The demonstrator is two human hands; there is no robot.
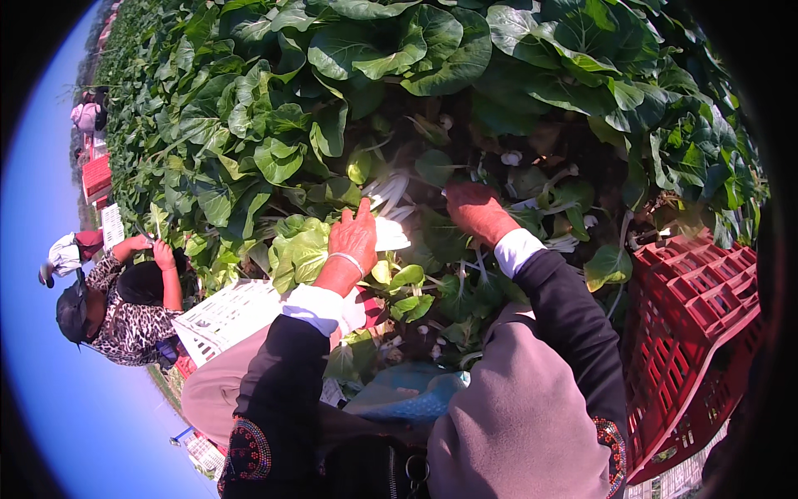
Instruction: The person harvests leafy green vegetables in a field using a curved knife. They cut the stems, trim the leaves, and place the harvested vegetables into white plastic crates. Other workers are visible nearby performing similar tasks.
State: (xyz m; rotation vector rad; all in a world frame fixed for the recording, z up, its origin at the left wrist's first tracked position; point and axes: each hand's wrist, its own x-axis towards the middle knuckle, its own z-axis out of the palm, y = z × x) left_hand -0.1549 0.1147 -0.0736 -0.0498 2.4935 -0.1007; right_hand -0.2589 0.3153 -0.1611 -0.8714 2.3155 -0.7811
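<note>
My left hand is on a head of bok choy. Its light green leaves spread left of the wrist, and its bright white base sticks out to the right of the fingers. Just beyond my fingertips lie pale stalks of more bok choy, washed out by sunlight. My right hand is curled into a fist low over cut leaves and soil, right of the stalks. A small pale bit shows at its knuckles; what the fist holds is hidden.
Dense standing bok choy rises ahead. A red plastic crate is tilted at my right; a white plastic crate stands left. Between my knees lies blue plastic. A person in a dark cap works at the left, others beyond.
</note>
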